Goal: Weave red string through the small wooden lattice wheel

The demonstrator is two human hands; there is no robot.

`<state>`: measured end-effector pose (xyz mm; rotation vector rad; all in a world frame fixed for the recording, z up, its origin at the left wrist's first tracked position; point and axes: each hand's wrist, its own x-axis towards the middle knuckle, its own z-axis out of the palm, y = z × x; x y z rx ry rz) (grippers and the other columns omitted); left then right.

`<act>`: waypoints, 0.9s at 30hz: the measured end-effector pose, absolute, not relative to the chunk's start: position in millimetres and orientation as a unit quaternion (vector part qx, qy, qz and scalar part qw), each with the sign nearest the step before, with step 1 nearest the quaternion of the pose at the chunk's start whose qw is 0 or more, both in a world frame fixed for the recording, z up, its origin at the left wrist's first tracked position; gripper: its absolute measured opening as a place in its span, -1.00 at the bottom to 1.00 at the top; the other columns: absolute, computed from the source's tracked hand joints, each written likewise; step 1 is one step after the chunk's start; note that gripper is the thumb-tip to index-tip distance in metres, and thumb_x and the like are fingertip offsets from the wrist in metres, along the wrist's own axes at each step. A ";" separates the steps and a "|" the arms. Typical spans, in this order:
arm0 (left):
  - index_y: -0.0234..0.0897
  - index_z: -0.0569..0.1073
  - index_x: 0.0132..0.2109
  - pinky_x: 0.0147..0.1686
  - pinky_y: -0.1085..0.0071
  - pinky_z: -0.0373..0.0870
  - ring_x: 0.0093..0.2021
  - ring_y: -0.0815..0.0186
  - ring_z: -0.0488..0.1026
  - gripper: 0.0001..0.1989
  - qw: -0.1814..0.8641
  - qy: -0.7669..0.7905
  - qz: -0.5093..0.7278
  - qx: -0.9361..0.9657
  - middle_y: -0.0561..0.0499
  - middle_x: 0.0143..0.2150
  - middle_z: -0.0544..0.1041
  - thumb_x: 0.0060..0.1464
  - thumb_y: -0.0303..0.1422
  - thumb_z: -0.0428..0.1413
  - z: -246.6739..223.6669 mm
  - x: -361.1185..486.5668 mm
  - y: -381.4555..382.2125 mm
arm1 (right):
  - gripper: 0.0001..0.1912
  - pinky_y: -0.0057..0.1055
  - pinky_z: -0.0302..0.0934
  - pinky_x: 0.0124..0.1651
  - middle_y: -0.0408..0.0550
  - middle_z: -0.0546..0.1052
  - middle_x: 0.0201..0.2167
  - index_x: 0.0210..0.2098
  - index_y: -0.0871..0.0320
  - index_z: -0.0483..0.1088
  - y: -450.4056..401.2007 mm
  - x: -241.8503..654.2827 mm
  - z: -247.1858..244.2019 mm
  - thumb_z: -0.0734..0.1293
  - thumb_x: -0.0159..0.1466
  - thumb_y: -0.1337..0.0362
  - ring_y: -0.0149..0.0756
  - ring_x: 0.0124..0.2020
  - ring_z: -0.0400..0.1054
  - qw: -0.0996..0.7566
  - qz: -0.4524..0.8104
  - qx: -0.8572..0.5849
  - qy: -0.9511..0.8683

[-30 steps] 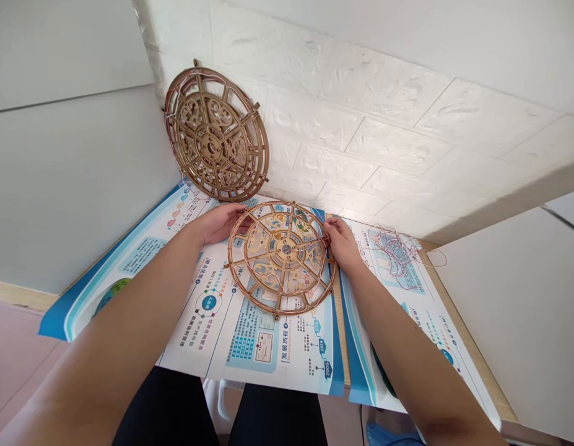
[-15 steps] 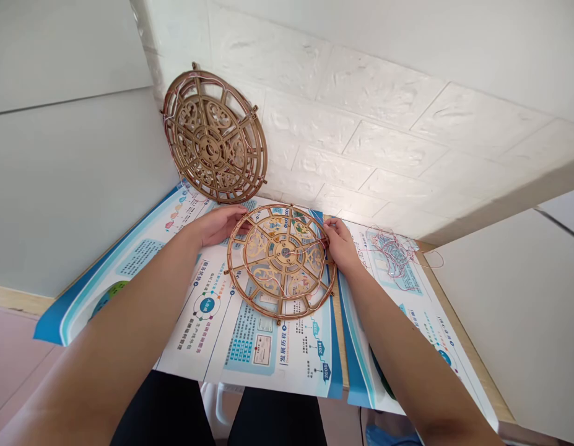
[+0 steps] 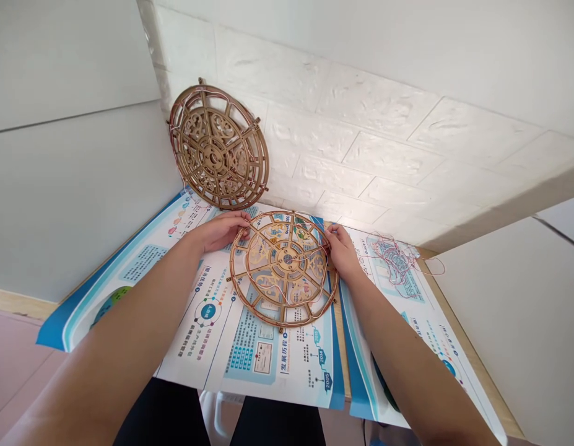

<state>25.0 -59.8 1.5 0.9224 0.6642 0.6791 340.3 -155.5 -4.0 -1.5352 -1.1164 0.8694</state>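
Observation:
A round, gold-brown openwork frame (image 3: 287, 260) with spokes and scroll patterns lies over the printed sheets in the middle. Thin reddish and white wires run around its rim and across it. At its upper left edge, my left hand (image 3: 225, 230) has its fingertips closed on the rim, thumb partly hidden. My right hand (image 3: 341, 248) pinches the rim on the upper right side, where a wire passes beside the fingers.
Several similar round frames (image 3: 217, 152) lean together against the white brick-patterned wall (image 3: 374, 148) at the back left. A loose tangle of wire (image 3: 395, 257) lies on the right. Grey panels (image 3: 77, 198) stand on both sides of the paper-covered table (image 3: 207, 353).
The whole view has shifted slightly downward. My left fingers have drawn closer together at the rim. The frame stays between both hands.

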 end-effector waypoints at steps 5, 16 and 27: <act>-0.33 0.42 -0.29 -0.40 0.47 0.38 -0.44 0.34 0.40 -0.86 0.787 0.311 0.314 0.430 0.00 -0.44 0.40 0.01 -0.55 0.23 2.9 24.8 -60.8 | -0.55 -0.39 0.10 -0.46 -0.23 0.27 -0.50 -0.27 0.02 0.24 -154.9 340.3 -4.3 0.42 0.17 -0.16 -0.34 -0.51 0.16 0.502 0.361 -0.634 -0.464; -0.33 0.43 -0.28 -0.40 0.47 0.36 -0.44 0.34 0.40 -0.86 0.786 0.311 0.315 0.432 0.00 -0.44 0.40 0.00 -0.54 0.24 3.1 24.6 -60.5 | -0.56 -0.39 0.12 -0.45 -0.23 0.29 -0.49 -0.26 0.02 0.25 -155.0 341.2 -4.5 0.43 0.17 -0.14 -0.34 -0.51 0.17 0.502 0.364 -0.634 -0.462; -0.32 0.42 -0.27 -0.37 0.45 0.36 -0.43 0.33 0.40 -0.84 0.785 0.315 0.310 0.434 0.00 -0.45 0.41 0.01 -0.53 0.25 2.3 24.5 -59.7 | -0.56 -0.38 0.15 -0.44 -0.23 0.29 -0.48 -0.25 0.02 0.26 -154.4 341.2 -5.8 0.41 0.17 -0.15 -0.33 -0.49 0.17 0.502 0.359 -0.637 -0.462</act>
